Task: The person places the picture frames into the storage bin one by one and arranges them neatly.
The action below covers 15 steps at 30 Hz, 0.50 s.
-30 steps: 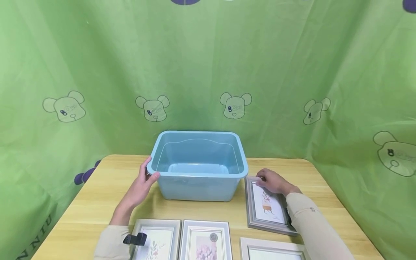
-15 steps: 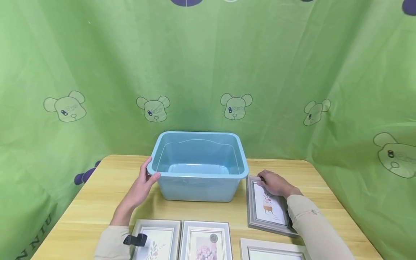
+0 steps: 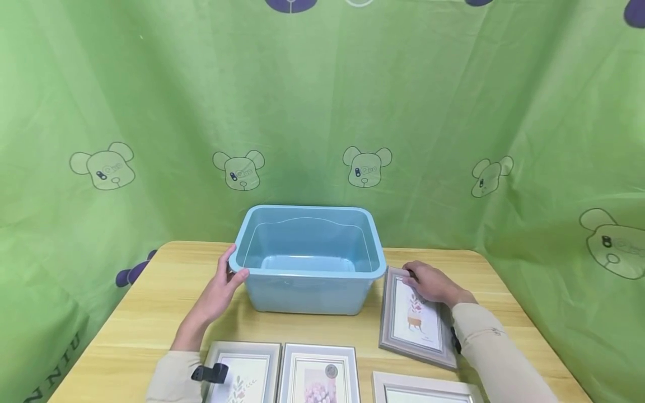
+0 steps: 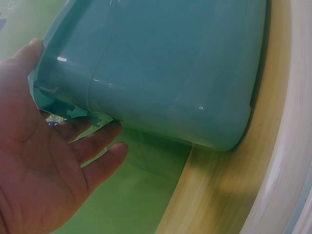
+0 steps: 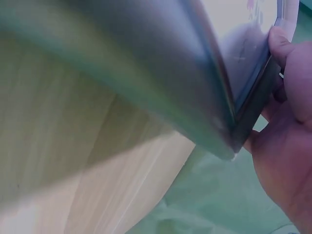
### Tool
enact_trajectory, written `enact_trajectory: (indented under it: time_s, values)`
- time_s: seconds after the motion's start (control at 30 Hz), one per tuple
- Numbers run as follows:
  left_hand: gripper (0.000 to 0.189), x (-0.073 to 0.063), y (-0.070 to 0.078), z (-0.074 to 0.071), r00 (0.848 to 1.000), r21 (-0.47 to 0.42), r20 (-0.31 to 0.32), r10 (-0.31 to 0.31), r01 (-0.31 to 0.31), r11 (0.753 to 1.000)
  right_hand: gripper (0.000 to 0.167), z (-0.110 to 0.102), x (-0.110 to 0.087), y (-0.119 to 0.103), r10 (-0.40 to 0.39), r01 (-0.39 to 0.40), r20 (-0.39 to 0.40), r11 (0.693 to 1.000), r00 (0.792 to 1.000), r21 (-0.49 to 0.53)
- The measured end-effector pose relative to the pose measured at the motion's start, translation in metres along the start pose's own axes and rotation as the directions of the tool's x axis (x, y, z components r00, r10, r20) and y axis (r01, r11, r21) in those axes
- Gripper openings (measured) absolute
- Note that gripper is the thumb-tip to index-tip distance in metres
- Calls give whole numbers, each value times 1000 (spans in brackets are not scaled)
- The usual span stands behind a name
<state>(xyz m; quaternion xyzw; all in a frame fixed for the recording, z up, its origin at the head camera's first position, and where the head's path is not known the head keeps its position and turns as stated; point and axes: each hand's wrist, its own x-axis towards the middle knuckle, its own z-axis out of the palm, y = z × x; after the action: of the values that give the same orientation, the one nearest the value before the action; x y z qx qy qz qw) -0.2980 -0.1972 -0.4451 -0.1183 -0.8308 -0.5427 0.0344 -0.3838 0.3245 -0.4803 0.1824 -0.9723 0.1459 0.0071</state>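
Observation:
A light blue plastic basin [image 3: 307, 288] stands at the back middle of the wooden table. My left hand [image 3: 218, 292] holds its left front corner, the thumb on the rim and fingers round the outer side; the left wrist view shows this hand [image 4: 53, 151] against the basin wall [image 4: 165, 73]. To the basin's right, my right hand [image 3: 434, 284] pinches the far edge of a grey picture frame [image 3: 418, 319] with a potted plant print. In the right wrist view the thumb [image 5: 279, 46] presses the front of that picture frame [image 5: 195, 87], its far edge tilted up off the table.
Two picture frames lie at the near edge: one with a leafy print [image 3: 242, 369], one with pink flowers [image 3: 318, 369]. Another pale picture frame [image 3: 425, 386] lies at the near right, partly cut off. A green curtain [image 3: 312, 112] hangs behind and beside the table [image 3: 166, 291].
The far edge of the plant-print frame has risen slightly and its near end has swung a little, with my right hand moving slightly right. My left hand stays on the basin.

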Motion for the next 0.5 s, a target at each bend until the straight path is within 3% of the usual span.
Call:
enact_trajectory:
  time_s: [0.13,0.5]
  values:
    - [76,1,-2,0,1000,1,1,-6,6,1000,39,-7,-2,4,-22,23,-41,999,999,31]
    - [76,0,0,0,1000,24,-12,2,-2,1000,38,-27,-5,1,-42,43,-25,998,999,41]
